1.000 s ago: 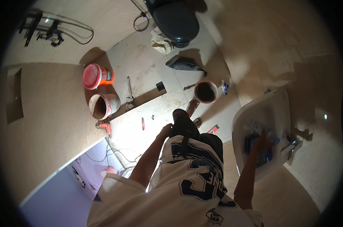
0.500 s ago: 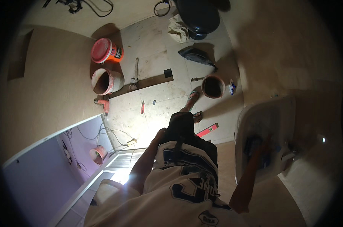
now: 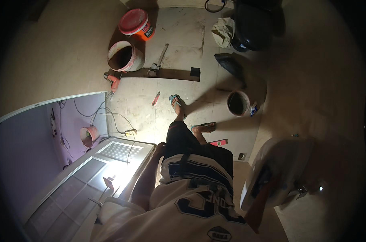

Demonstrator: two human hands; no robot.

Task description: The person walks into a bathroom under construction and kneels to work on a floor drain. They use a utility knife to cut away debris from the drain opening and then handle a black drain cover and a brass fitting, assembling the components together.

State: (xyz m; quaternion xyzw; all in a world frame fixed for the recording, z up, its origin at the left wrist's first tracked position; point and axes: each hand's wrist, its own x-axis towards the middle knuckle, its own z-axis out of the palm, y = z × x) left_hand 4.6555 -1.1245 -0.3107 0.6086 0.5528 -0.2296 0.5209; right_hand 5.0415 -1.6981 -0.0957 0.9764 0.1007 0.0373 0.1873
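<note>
My left hand [image 3: 161,149] hangs beside my dark shorts [image 3: 181,139], near the edge of a white door [image 3: 144,150]. Its fingers are too small and dim to read. On the right, my right arm [image 3: 259,207] reaches into a pale washbasin [image 3: 246,191]. Deep shadow hides the right hand there, along with whatever it touches. Dark bluish items [image 3: 263,177] lie in the basin, too dim to name. A red spirit level [image 3: 220,142] is on the floor close to my sandalled foot [image 3: 205,128].
Along the left wall stand an orange bucket with a red lid [image 3: 142,30], an open bucket [image 3: 138,60] and a red drill [image 3: 115,84]. A wooden-handled tool [image 3: 163,55] and a red cutter [image 3: 156,98] lie on the floor. Cords run to a socket block [image 3: 130,132]. Another bucket [image 3: 237,103] stands right.
My view has shifted and my feet have stepped apart, toward the left. My left hand has moved left with my body. The right arm still reaches into the basin.
</note>
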